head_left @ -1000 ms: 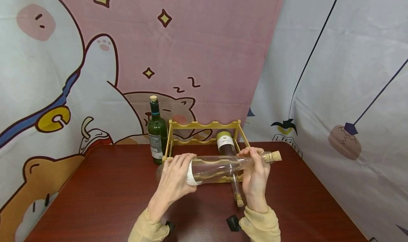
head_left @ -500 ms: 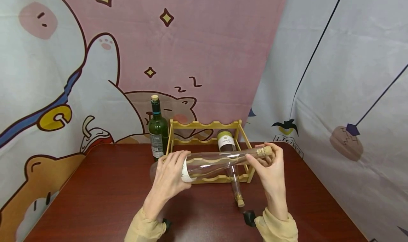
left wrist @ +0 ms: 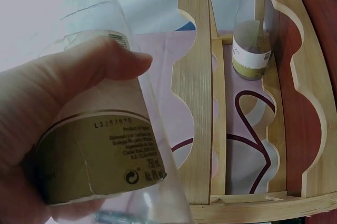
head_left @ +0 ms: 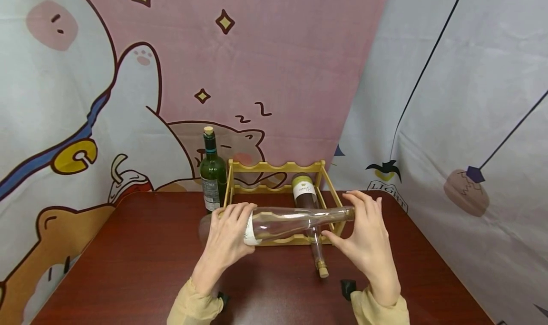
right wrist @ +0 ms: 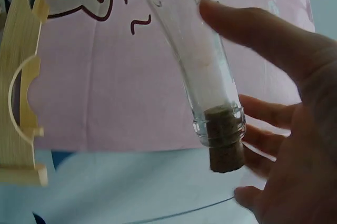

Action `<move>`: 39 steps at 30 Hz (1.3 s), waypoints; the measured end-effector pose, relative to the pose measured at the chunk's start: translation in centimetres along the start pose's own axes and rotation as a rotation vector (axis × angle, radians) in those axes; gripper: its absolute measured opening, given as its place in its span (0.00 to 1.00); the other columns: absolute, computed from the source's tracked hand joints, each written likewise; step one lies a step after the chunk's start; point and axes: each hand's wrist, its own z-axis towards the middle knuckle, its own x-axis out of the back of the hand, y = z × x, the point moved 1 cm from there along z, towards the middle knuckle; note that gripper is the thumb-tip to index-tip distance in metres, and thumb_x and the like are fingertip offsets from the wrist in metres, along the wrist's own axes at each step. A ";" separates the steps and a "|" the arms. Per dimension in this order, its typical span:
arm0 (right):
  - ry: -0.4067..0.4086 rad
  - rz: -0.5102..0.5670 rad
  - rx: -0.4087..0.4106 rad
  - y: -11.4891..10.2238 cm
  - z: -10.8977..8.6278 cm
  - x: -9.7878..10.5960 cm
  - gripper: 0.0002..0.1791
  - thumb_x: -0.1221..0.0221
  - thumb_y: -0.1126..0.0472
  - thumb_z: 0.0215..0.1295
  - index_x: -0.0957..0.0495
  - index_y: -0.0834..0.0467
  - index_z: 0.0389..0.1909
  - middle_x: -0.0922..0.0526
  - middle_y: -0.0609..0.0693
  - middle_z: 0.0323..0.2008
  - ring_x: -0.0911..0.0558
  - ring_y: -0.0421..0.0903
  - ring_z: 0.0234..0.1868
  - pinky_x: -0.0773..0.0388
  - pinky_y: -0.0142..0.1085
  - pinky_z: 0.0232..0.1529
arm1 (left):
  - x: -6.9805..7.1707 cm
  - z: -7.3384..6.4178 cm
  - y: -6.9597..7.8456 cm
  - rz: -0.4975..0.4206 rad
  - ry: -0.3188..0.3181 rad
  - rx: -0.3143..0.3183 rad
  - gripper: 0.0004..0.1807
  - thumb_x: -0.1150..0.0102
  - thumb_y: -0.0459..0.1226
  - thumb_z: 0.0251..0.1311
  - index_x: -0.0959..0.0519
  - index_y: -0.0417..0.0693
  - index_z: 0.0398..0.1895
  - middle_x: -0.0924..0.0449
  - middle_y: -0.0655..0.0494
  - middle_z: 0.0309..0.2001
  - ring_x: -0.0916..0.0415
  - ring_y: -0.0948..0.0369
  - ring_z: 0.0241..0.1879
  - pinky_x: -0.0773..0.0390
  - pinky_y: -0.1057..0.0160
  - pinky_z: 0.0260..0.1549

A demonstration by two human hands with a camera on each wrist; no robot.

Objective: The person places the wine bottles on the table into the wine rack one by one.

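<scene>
My left hand (head_left: 229,232) grips the body of a clear glass wine bottle (head_left: 284,222), held almost level above the front of a wooden wine rack (head_left: 291,167). In the left wrist view its label (left wrist: 105,150) shows under my thumb, with a gold lower band. The neck points right, and a cork (right wrist: 226,155) sits in its mouth. My right hand (head_left: 370,239) is spread around the neck end, the thumb near the neck and the fingers behind it. A second clear bottle (head_left: 305,199) lies in the rack's right part, its corked neck sticking out toward me.
A green wine bottle (head_left: 212,172) with a cork stands upright at the rack's left side. The dark red tabletop (head_left: 141,258) spreads around the rack. A printed cloth (head_left: 291,77) hangs behind and to the right.
My right hand has moved right along the neck and loosened, its fingers spreading apart. The left hand keeps its grip, and the bottle has shifted slightly left.
</scene>
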 end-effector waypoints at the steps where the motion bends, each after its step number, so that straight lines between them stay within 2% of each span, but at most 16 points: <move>1: 0.001 -0.024 0.032 0.0 0.0 -0.1 0.50 0.19 0.59 0.20 0.30 0.65 0.54 0.28 0.59 0.55 0.31 0.58 0.58 0.46 0.64 0.66 | 0.0 0.0 0.0 0.005 0.005 -0.005 0.51 0.21 0.44 0.09 0.27 0.50 0.53 0.21 0.54 0.47 0.24 0.55 0.47 0.30 0.46 0.45; 2: 0.000 -0.046 0.060 0.0 0.0 -0.2 0.50 0.19 0.59 0.19 0.29 0.66 0.53 0.27 0.60 0.54 0.30 0.59 0.58 0.52 0.64 0.68 | -0.1 0.0 0.1 0.010 0.011 -0.010 0.51 0.21 0.44 0.09 0.27 0.50 0.53 0.21 0.54 0.47 0.24 0.55 0.47 0.30 0.46 0.44; 3: 0.000 -0.068 0.083 -0.1 0.0 -0.3 0.50 0.19 0.59 0.18 0.28 0.66 0.52 0.26 0.60 0.54 0.29 0.59 0.57 0.52 0.65 0.68 | -0.1 0.0 0.1 0.017 0.017 -0.016 0.50 0.21 0.44 0.09 0.26 0.50 0.53 0.21 0.54 0.47 0.24 0.55 0.47 0.30 0.46 0.44; 10: -0.049 -0.140 0.152 -0.4 0.1 -1.1 0.45 0.20 0.60 0.19 0.26 0.64 0.49 0.23 0.58 0.52 0.26 0.56 0.55 0.42 0.56 0.67 | -0.3 0.1 0.5 0.071 0.050 -0.055 0.51 0.19 0.46 0.06 0.26 0.50 0.51 0.21 0.55 0.45 0.25 0.55 0.45 0.30 0.47 0.43; 16: -0.095 -0.164 0.192 -0.7 0.0 -1.8 0.43 0.21 0.59 0.21 0.25 0.64 0.48 0.22 0.57 0.49 0.23 0.55 0.53 0.37 0.54 0.66 | -0.4 0.0 0.9 0.118 0.064 -0.092 0.52 0.19 0.47 0.04 0.26 0.50 0.51 0.20 0.55 0.45 0.25 0.55 0.45 0.30 0.47 0.43; 23: -0.189 -0.190 0.183 -0.6 -0.1 -2.4 0.40 0.22 0.58 0.24 0.25 0.61 0.48 0.21 0.55 0.46 0.23 0.55 0.53 0.36 0.54 0.65 | -0.5 0.1 1.2 0.150 0.084 -0.119 0.54 0.18 0.49 0.01 0.26 0.51 0.50 0.21 0.55 0.45 0.25 0.55 0.45 0.31 0.46 0.44; 32: -0.283 -0.182 0.148 -0.6 -0.3 -2.8 0.38 0.24 0.60 0.25 0.24 0.61 0.47 0.19 0.53 0.41 0.22 0.54 0.52 0.35 0.51 0.66 | -0.7 0.2 1.5 0.182 0.114 -0.174 0.48 0.19 0.46 0.10 0.26 0.52 0.50 0.23 0.55 0.45 0.27 0.55 0.45 0.32 0.46 0.45; 35: -0.314 -0.189 0.118 -0.6 -0.5 -2.9 0.39 0.23 0.59 0.26 0.24 0.60 0.48 0.18 0.53 0.41 0.21 0.52 0.51 0.29 0.47 0.60 | -0.8 0.3 1.5 0.192 0.128 -0.189 0.47 0.20 0.45 0.12 0.27 0.52 0.50 0.24 0.55 0.45 0.27 0.55 0.45 0.32 0.46 0.45; 39: -0.366 -0.199 0.063 -0.7 -0.5 -2.9 0.38 0.23 0.58 0.28 0.24 0.57 0.48 0.18 0.51 0.41 0.21 0.51 0.48 0.23 0.45 0.46 | -0.9 0.4 1.5 0.213 0.152 -0.210 0.45 0.21 0.44 0.14 0.27 0.53 0.49 0.24 0.55 0.44 0.26 0.55 0.45 0.32 0.46 0.47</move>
